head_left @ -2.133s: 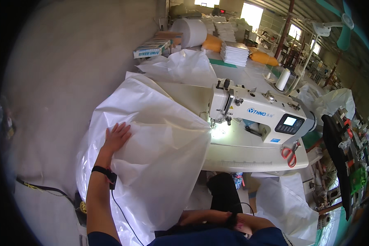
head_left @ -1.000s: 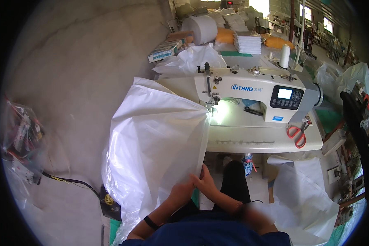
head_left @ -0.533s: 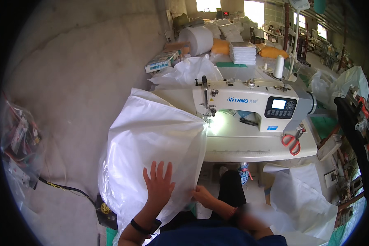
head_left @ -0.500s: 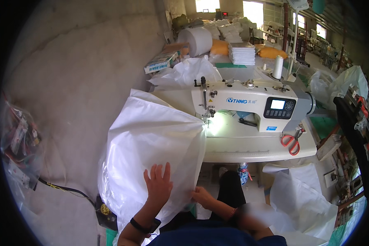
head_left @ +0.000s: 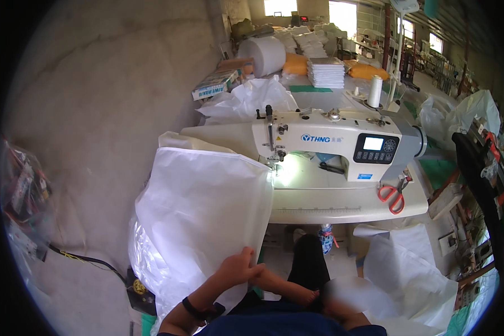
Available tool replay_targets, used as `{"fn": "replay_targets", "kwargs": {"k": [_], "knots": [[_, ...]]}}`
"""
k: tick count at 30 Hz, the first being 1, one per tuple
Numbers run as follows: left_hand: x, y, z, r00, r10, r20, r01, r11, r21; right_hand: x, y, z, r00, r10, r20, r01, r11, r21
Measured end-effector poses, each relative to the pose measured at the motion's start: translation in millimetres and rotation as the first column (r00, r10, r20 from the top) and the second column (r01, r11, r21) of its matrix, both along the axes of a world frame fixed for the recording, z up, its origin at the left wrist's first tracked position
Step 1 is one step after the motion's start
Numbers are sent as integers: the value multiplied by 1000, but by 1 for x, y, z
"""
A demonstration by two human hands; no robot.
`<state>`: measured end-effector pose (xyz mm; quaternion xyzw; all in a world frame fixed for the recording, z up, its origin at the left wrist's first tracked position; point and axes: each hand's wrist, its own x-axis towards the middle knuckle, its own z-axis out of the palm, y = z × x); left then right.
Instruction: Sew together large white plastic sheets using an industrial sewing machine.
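Observation:
A large white woven-plastic sack sheet (head_left: 201, 196) hangs over the left front of the sewing machine bed. Its upper right corner lies under the needle area of the white sewing machine (head_left: 319, 137), where a lamp glows. My left hand (head_left: 235, 269) is closed at the sheet's right edge, well below the machine bed. Right up against it, my right hand (head_left: 261, 274) pinches the same edge; its fingertips are partly hidden behind the left hand. Folds in the sheet run down toward my lap.
Red-handled scissors (head_left: 392, 199) lie on the right of the machine bed. A thread cone (head_left: 375, 91) stands behind the machine. Another white sheet (head_left: 409, 269) hangs at lower right. Behind are a white roll (head_left: 261, 56) and stacked white sheets (head_left: 326, 73). A wall (head_left: 112, 112) rises on the left.
My left hand has moved from lying spread on the sheet down and right to its edge, closing beside my right hand. The sheet's surface looks flatter. The whole view has shifted slightly.

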<state>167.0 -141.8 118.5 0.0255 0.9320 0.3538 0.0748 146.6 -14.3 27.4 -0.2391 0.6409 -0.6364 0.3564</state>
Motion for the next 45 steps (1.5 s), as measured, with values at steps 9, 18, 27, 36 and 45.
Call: {"fn": "replay_targets", "kwargs": {"k": [9, 18, 27, 36, 45], "knots": [[-5, 11, 2, 991, 21, -134, -38, 992, -122, -141, 38, 70, 965, -135, -223, 213, 902, 375], [-14, 17, 21, 999, 5, -52, 4, 985, 171, -266, -43, 88, 575, -276, -770, 778, 476, 410], [-17, 5, -13, 989, -102, -106, 130, 944, 304, -237, -55, 81, 434, -118, -893, 831, 435, 346], [-8, 2, -24, 994, 31, -106, 0, 960, 280, -247, -55, 81, 494, 46, -868, 787, 400, 470], [-18, 8, 1, 906, 135, -401, -35, 968, 247, -205, -27, 84, 614, -203, -763, 716, 549, 431]]}}
